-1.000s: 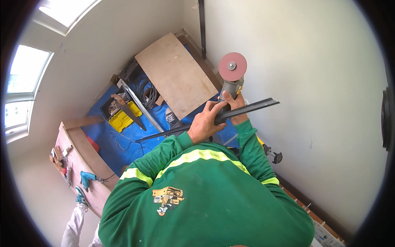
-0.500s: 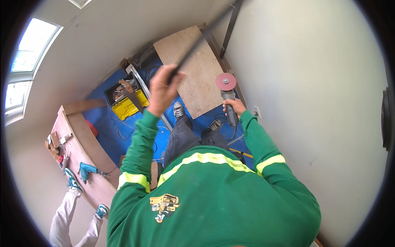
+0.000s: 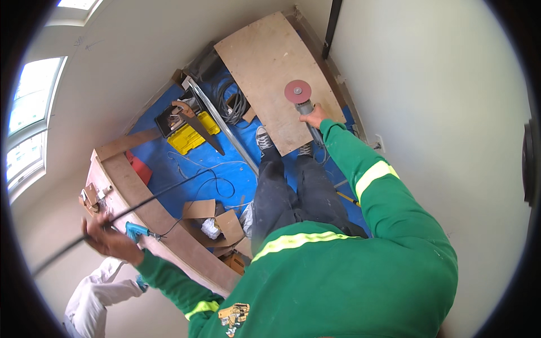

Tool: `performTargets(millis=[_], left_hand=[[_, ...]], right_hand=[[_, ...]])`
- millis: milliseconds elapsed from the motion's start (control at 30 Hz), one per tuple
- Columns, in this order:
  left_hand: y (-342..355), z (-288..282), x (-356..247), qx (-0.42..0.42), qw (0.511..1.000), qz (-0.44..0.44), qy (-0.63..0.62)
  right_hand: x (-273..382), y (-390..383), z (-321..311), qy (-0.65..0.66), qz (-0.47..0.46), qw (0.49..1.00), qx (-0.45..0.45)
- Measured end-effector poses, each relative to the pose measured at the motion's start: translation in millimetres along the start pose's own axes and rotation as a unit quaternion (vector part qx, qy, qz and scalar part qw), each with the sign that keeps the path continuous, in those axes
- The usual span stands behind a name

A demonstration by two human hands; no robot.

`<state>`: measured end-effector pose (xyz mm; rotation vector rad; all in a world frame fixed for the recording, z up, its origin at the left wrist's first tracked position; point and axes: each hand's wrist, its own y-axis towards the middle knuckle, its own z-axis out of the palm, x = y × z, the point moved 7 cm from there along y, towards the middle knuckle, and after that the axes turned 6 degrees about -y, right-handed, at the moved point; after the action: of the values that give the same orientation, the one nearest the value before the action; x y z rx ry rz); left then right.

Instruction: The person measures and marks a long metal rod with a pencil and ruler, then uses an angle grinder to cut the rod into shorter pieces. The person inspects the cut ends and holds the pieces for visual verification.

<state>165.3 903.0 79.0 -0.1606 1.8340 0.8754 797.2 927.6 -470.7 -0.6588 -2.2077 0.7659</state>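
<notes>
In my right hand [image 3: 316, 116] is an angle grinder [image 3: 305, 107] with a round reddish disc at its head. I hold it over the plywood sheet [image 3: 270, 62], and its lower body is partly hidden by my hand and sleeve. Out at the left, my left hand [image 3: 110, 241] holds a long thin dark rod [image 3: 163, 193]. The rod slants from the lower left up over the blue floor covering. Its lower end fades at the picture's dark rim. Motion slightly blurs this hand.
On the pale bench [image 3: 135, 188] at left lies a teal drill [image 3: 135, 231]. Beyond my feet stands a yellow and black toolbox [image 3: 194, 132] with a handsaw [image 3: 203, 130] across it, beside a metal channel [image 3: 222, 127]. Another person's legs [image 3: 96, 296] show lower left. Cardboard boxes [image 3: 228, 225] sit near my legs.
My left hand has swung down and to the left with the dark rod. My right hand has moved the grinder slightly up and left over the plywood. The view has shifted.
</notes>
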Motion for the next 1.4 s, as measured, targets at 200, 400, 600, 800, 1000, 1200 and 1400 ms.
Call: performTargets(millis=[200, 400, 600, 800, 1000, 1200, 1400], left_hand=[[-80, -77, -35, -0.094, 0.992, -0.001, 0.086], [-151, -110, -70, -0.129, 0.984, 0.004, 0.120], [-179, -124, -81, -0.199, 0.974, -0.016, 0.111], [-193, -140, -88, -0.218, 0.969, -0.028, 0.110], [-212, -177, -86, -0.231, 0.969, -0.048, 0.070], [-255, -246, -92, -0.249, 0.962, -0.067, 0.089], [-326, -310, -157, -0.341, 0.933, 0.062, 0.101]], right_hand=[[-19, 63, 39, 0.009, -0.018, 0.997, -0.079], [-28, 93, 36, -0.075, -0.087, 0.982, -0.151], [-22, 91, 32, -0.138, -0.085, 0.981, -0.108], [-19, 101, 26, -0.154, -0.062, 0.986, -0.025], [-28, 102, 23, -0.174, -0.032, 0.984, 0.038], [-54, 34, 4, -0.199, 0.001, 0.980, -0.028], [-46, -106, 41, -0.131, -0.188, 0.973, 0.039]])
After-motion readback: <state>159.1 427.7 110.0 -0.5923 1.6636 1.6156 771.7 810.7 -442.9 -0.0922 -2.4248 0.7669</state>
